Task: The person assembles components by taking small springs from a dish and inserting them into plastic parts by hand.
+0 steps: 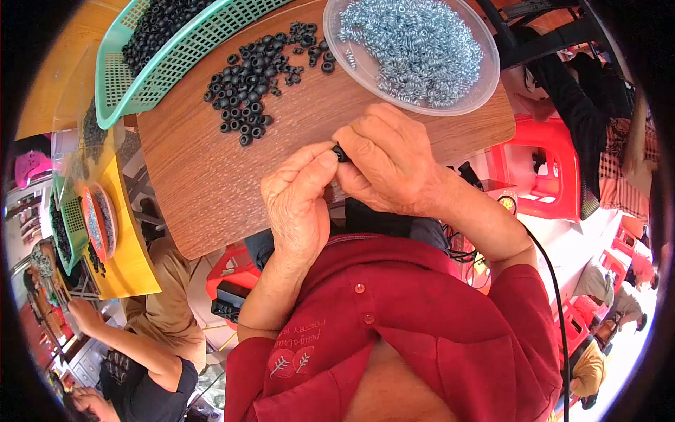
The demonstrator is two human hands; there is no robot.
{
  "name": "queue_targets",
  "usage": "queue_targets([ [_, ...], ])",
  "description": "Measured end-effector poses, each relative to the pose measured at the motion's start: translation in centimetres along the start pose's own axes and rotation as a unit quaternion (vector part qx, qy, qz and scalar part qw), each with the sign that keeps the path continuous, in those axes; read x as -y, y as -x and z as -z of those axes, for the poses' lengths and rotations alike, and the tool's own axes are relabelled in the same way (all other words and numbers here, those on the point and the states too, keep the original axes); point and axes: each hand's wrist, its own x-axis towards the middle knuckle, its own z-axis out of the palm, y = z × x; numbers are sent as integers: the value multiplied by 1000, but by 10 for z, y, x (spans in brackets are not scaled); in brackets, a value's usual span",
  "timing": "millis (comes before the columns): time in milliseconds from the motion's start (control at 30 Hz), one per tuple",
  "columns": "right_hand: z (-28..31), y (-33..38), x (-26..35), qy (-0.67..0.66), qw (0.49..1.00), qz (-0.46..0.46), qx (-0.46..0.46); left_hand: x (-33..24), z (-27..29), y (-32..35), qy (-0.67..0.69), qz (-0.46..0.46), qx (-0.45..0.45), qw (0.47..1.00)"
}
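Close to the near edge of the wooden table, my two hands meet over a small black plastic piece (340, 152). My left hand (301, 193) pinches it between thumb and forefinger. From the other side, the fingers of my right hand (390, 158) close round the same piece and hide much of it. Beyond them lies a loose heap of black barrel-shaped plastic pieces (247, 91), with smaller black parts (292, 72) at its right. A clear round tub (485, 84) of small silvery metal springs (422, 53) stands just past my right hand.
A green plastic basket (158, 84) of black pieces (158, 35) stands at the table's far left. On the left, another person (151, 359) sits by a yellow table (130, 257) with similar parts. Red plastic stools (555, 169) stand right; a black cable (559, 302) hangs near my right arm.
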Motion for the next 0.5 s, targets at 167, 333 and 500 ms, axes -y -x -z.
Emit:
queue_targets([
  [167, -5, -3, 1, 16, 999, 34, -24, 0, 4, 0, 13, -18, -10, 1000],
  [333, -4, -4, -2, 25, 999, 39, -23, -2, 0, -1, -21, 1, -25, 999],
  [500, 13, -29, -20, 12, 999, 24, -29, -15, 15, -20, -305, -165, 3, 938],
])
